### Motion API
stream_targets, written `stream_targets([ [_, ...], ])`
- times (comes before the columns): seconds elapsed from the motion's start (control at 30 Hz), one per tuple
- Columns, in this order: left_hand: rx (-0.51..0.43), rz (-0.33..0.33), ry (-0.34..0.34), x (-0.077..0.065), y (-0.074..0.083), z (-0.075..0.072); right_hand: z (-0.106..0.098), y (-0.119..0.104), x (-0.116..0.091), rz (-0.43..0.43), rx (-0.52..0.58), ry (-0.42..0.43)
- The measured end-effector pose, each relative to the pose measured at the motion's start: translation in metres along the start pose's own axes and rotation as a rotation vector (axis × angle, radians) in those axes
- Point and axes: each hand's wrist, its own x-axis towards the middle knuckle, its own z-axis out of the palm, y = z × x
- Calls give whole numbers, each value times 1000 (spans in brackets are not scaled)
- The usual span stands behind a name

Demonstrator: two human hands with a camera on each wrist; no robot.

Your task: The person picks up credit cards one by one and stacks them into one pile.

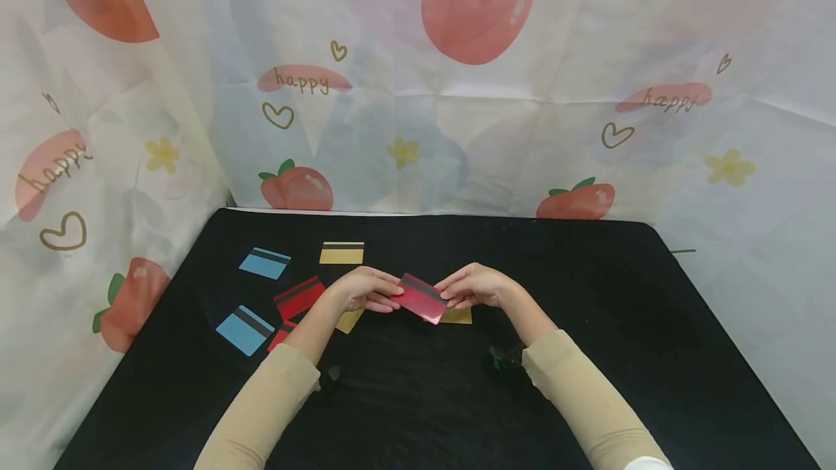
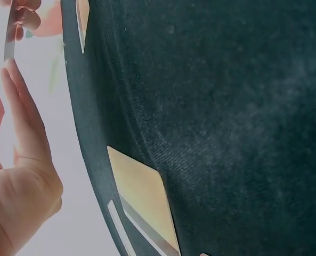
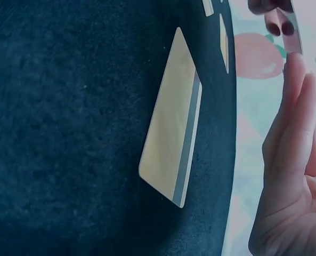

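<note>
Pinching a red card (image 1: 420,299) between left hand (image 1: 364,287) and right hand (image 1: 481,286) above desk (image 1: 627,325), short of its far edge.

A black table (image 1: 653,310) with rounded far corners stands before a pale cloth (image 1: 509,143) that hangs behind it and at both its sides. The cloth bears large red fruits (image 1: 479,6), some with green leaves (image 1: 286,166), the word "happy" (image 1: 302,81) on pink patches (image 1: 339,82), brown hearts (image 1: 279,126) and yellow flowers (image 1: 403,153). A crease (image 1: 509,99) runs across it above the flowers.
</note>
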Motion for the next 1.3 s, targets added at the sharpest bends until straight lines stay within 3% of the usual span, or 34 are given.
stream_targets([
  [0.27, 40, -9, 1, 0, -5, 2, -1, 2, -2, 30, 3, -24],
  [0.6, -20, 17, 54, 1, -8, 8, -3, 10, -1, 16, 52, 19],
  [0.77, -90, 46, 106, 2, -11, 14, -2, 17, -4, -9, 125, 76],
  [1.07, -195, 95, 164, 1, -15, 30, 7, 30, -16, -55, 316, 270],
  [1.3, -264, 85, 206, 4, -19, 42, 14, 38, -24, -89, 412, 315],
])
